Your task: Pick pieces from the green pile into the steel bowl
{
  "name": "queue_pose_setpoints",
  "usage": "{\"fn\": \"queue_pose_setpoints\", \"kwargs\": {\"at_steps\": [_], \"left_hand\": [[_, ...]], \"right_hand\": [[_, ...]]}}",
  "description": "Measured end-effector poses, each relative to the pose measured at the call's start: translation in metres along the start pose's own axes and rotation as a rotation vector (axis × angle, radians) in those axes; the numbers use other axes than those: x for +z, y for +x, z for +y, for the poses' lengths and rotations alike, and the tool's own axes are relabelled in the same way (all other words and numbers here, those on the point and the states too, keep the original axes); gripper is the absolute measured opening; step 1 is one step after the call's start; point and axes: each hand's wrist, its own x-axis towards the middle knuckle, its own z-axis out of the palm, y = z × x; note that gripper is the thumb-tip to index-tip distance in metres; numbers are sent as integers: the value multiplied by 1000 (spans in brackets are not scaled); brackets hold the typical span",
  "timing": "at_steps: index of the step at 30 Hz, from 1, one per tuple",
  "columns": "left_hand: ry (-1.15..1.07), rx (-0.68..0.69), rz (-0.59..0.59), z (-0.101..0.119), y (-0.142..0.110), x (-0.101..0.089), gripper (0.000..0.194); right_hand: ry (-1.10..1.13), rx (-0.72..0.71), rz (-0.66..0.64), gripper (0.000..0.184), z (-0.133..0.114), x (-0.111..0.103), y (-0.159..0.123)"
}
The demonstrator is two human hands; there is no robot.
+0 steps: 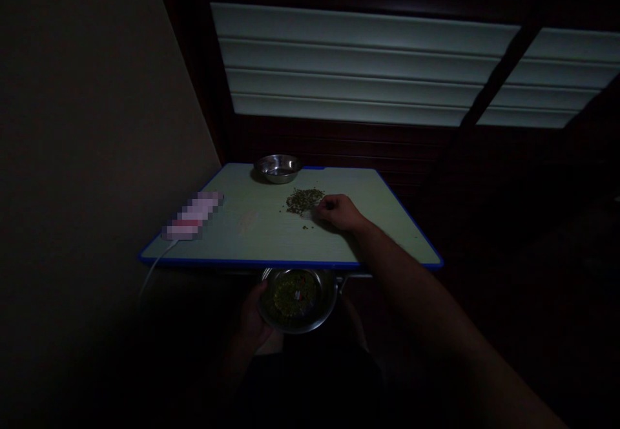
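Note:
Under the table's near edge, my left hand (254, 319) is closed on the left rim of a steel bowl (317, 322). Small green beans or grains (290, 296) lie in that bowl, with a small pale and reddish spot among them. My right hand (341, 212) rests low over the table, its fingers pinched at the right side of a loose pile of small greenish-brown beans (303, 201). Something pale and thin (309, 214) shows at its fingertips; the dim light hides what it is. A few beans lie apart, nearer me.
The pale folding-type table (261, 241) has a blue edge. A second steel bowl (278, 169) stands at its far left. A pixelated pink phone-like object (194, 216) with a white cable (157, 261) lies left. A wall (97, 93) and dark slatted doors (363, 67) border the table.

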Motion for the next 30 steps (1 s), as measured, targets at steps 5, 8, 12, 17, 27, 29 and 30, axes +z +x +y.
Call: {"fn": "queue_pose_setpoints", "kwargs": {"at_steps": [5,8,12,17,27,29,30], "left_hand": [[-5,10,19,0,0,0,19],[7,7,25,0,-1,0,20],[14,7,31,0,0,0,20],[21,14,2,-1,1,-2,24],[-4,8,-13,-1,1,-1,23],[-2,15,-6,-1,0,-1,22],[1,14,-2,-1,1,-2,22]], "right_hand": [[-88,-8,66,7,-3,-2,-2],[-93,-19,85,10,-4,-1,-2],[-61,-63,70,14,-2,0,-1],[-5,-59,28,12,1,0,-1],[33,-106,-35,15,-2,-1,-1],[38,-96,-46,14,-3,-2,-2],[39,-89,-48,13,-3,-2,-2]]}}
